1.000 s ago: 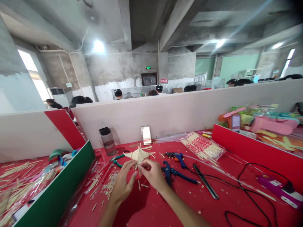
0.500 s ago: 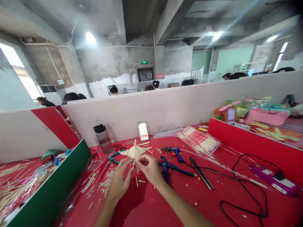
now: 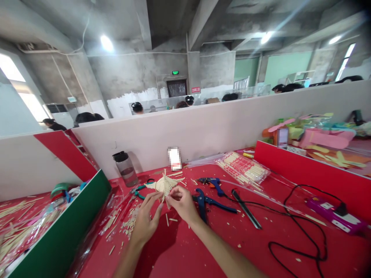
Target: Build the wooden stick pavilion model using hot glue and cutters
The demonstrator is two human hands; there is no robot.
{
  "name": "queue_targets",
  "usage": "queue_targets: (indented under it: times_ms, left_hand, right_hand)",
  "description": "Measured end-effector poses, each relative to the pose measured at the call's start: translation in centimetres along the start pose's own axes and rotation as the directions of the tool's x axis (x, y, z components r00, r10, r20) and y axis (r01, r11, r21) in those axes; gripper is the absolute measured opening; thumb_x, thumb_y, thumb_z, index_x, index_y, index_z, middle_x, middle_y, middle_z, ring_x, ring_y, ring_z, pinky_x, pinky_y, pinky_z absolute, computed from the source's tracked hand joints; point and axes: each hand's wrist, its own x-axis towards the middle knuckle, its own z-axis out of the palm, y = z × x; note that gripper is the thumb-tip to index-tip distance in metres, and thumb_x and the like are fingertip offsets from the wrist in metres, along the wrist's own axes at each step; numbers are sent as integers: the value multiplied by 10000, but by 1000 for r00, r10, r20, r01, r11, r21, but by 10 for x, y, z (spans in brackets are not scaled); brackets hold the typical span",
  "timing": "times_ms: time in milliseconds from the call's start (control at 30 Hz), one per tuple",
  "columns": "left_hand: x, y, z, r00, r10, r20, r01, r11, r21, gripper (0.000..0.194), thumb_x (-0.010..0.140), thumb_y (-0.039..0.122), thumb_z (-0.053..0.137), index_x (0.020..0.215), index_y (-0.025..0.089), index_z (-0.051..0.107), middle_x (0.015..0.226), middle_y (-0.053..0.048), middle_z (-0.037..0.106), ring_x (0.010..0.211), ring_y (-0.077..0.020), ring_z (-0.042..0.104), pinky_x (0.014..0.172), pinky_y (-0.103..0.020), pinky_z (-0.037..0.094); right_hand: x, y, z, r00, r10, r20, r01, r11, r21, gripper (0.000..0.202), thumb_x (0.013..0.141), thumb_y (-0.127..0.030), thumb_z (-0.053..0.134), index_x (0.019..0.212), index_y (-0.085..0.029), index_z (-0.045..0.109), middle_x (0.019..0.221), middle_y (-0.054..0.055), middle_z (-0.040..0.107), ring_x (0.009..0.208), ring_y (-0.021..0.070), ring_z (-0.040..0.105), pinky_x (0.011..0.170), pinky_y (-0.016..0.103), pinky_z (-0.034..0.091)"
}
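A pale model built of thin wooden sticks (image 3: 162, 184), with a ridged, roof-like shape, stands on the red table between my hands. My left hand (image 3: 148, 216) pinches its near left part, thumb and fingers curled together. From the right, my right hand (image 3: 180, 202) closes its fingertips on the near end of the same model. The exact stick under the fingertips is partly hidden. Just right of my right hand lies a blue pipe cutter (image 3: 205, 202). Behind it rests a blue hot glue gun (image 3: 213, 184). Green-handled pliers (image 3: 140, 191) lie left of the model.
A dark bottle (image 3: 125, 170) and a phone (image 3: 174, 158) stand by the white partition (image 3: 203, 129). Bagged sticks (image 3: 243, 170), a utility knife (image 3: 246, 209), and a black cable to a purple power strip (image 3: 333, 214) lie rightward. Cut bits (image 3: 129, 224) are scattered left. Green (image 3: 66, 224) and red dividers (image 3: 313, 181) flank the table.
The view has shifted slightly. Both hands keep nearly the same hold on the stick model, and nothing else has visibly moved.
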Motion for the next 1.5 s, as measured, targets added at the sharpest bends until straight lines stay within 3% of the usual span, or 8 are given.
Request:
queue_targets:
  times_ms: [267,533,967,1500]
  left_hand:
    - [-3,-4,4,999,43,-6,-43,998,34,347,964,245,524,1303,236,598,1237,-108,642,1151,-246,628,996,-418,530]
    - [-4,2,6,995,92,-38,-91,995,26,340,962,210,504,1275,251,629,1208,-96,653,1128,-235,640,959,-373,556]
    - [-5,-2,7,998,66,-20,-66,998,13,345,964,207,507,1294,234,602,1228,-106,634,1165,-240,613,990,-391,536]
    - [-4,-6,6,998,51,-23,-51,999,-5,336,953,217,520,1274,237,618,1220,-109,650,1152,-250,623,988,-405,532]
  right_hand:
    - [3,10,2,997,71,37,-76,981,179,294,712,-395,778,738,-189,570,623,-10,642,495,129,568,516,250,474]
    - [7,5,-4,976,212,56,-219,948,232,415,547,-399,887,732,-184,584,621,-25,651,523,132,597,538,253,496]
    - [9,4,-11,953,246,179,-287,920,266,461,542,-418,906,773,-177,588,641,-19,675,556,127,610,595,253,490]
    - [4,4,-7,944,304,124,-328,858,396,521,484,-418,943,730,-191,544,603,-35,658,530,104,576,590,237,484]
